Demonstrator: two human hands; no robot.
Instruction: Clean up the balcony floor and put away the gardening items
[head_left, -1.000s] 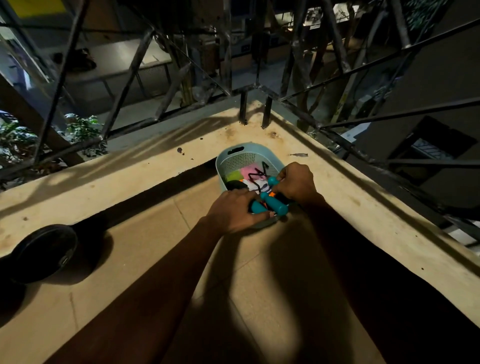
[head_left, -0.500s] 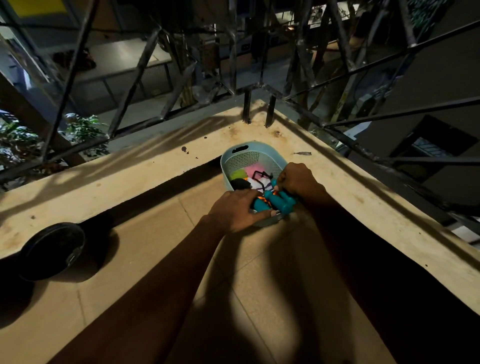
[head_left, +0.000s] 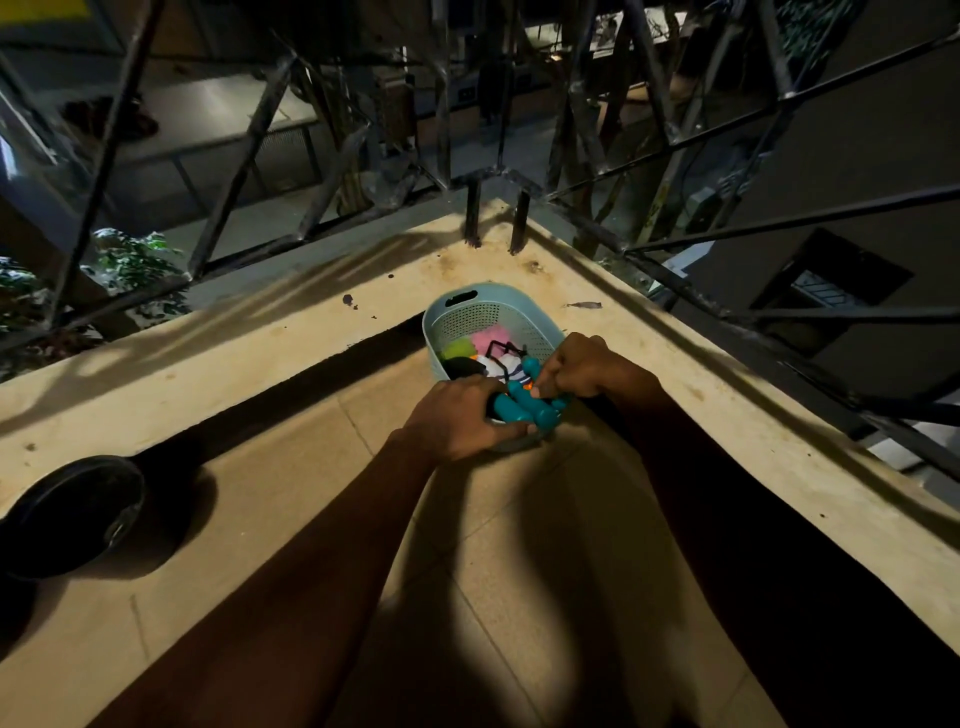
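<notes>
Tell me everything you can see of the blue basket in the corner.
The basket is an oval tub of pale blue plastic, its walls pierced with fine holes, with a slot handle cut in the far end. It stands upright on the tiled floor, tucked into the corner below the raised ledge. Inside lie green and pink items and black wire. Across its near rim rest teal-handled tools, gripped by the left hand and right hand, which hide that rim.
</notes>
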